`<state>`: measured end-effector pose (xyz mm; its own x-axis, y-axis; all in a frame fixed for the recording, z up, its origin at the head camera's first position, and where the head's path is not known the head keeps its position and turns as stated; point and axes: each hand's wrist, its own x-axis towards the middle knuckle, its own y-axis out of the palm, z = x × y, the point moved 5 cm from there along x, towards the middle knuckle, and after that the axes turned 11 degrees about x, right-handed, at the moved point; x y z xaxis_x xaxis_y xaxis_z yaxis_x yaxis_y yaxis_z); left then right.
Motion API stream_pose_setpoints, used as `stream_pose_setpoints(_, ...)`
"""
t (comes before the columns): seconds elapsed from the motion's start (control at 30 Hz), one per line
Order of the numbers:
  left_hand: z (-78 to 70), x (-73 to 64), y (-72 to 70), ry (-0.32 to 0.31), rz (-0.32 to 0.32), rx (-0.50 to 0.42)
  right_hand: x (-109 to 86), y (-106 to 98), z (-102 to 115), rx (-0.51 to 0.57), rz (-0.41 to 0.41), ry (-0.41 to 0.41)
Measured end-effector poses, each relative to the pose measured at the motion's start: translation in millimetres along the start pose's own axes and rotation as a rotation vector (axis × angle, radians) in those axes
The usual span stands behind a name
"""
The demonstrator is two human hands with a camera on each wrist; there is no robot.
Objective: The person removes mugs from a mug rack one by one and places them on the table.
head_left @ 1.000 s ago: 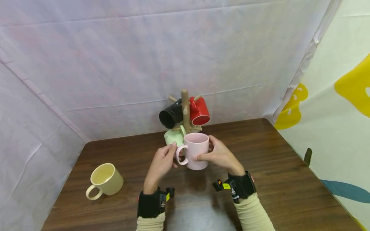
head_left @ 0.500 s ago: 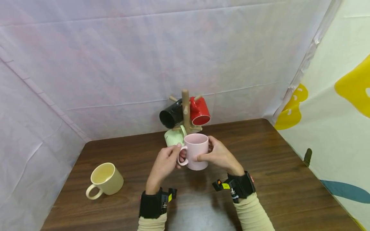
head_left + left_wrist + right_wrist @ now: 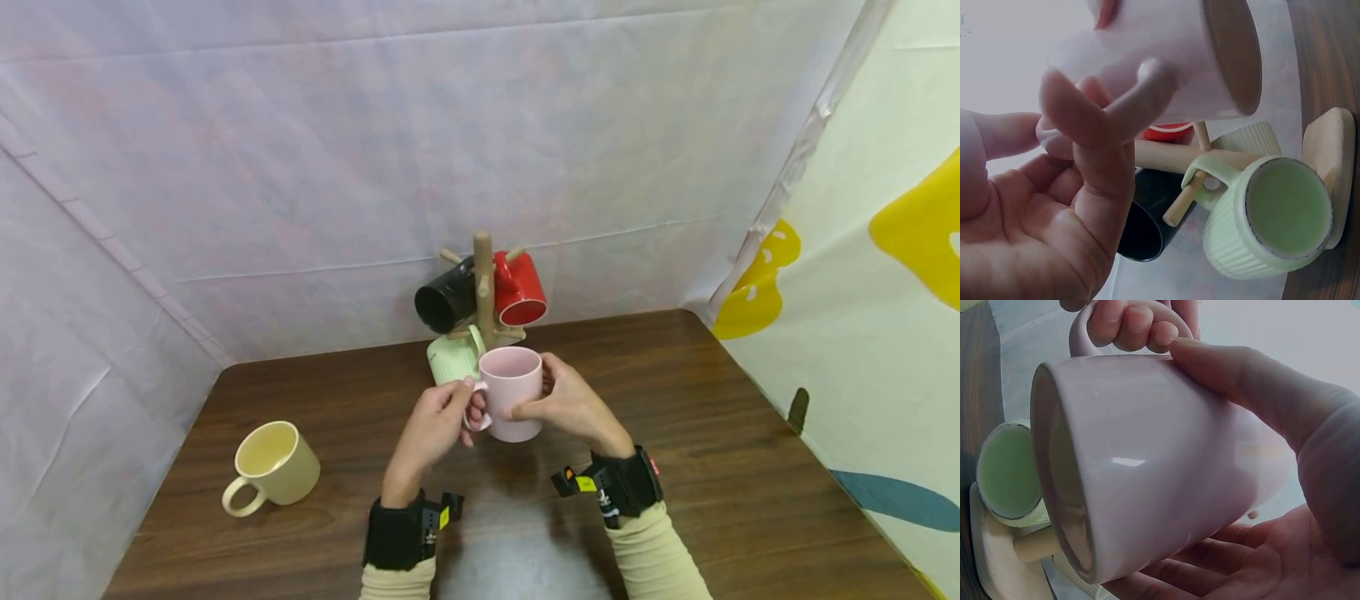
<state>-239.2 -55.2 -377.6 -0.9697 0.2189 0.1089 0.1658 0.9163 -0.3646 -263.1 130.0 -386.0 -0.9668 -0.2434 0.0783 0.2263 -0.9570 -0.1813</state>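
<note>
A pink mug (image 3: 512, 396) is held upright in front of the mug tree, off the table. My left hand (image 3: 435, 421) grips its handle; in the left wrist view the fingers (image 3: 1079, 119) pass through the handle loop. My right hand (image 3: 573, 404) holds the body from the right, thumb on the near side and fingers behind. Just behind the pink mug, a light green ribbed mug (image 3: 453, 360) hangs by its handle on a lower peg, as the left wrist view shows.
The wooden mug tree (image 3: 483, 292) stands at the table's back edge. A black mug (image 3: 444, 298) and a red mug (image 3: 521, 287) hang on its upper pegs. On the left of the brown table (image 3: 337, 533) stands a pale yellow mug (image 3: 281, 467). Cloth walls enclose the back and sides.
My left hand has moved slightly right, and its fingers have gone from the handle's outer edge into the loop. The right hand and pink mug have stayed nearly still.
</note>
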Motion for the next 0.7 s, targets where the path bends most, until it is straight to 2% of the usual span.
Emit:
stream_pose_setpoints(0.37,3.2,-2.0,4.8,-0.101,0.029,-0.146,-0.6,2.1,2.2,-0.015,-0.004,-0.018)
stream_pose_setpoints(0.7,5.6,-3.2,6.7,-0.142,0.033,-0.189,0.9,4.6,-0.5,-0.006,0.004,-0.019)
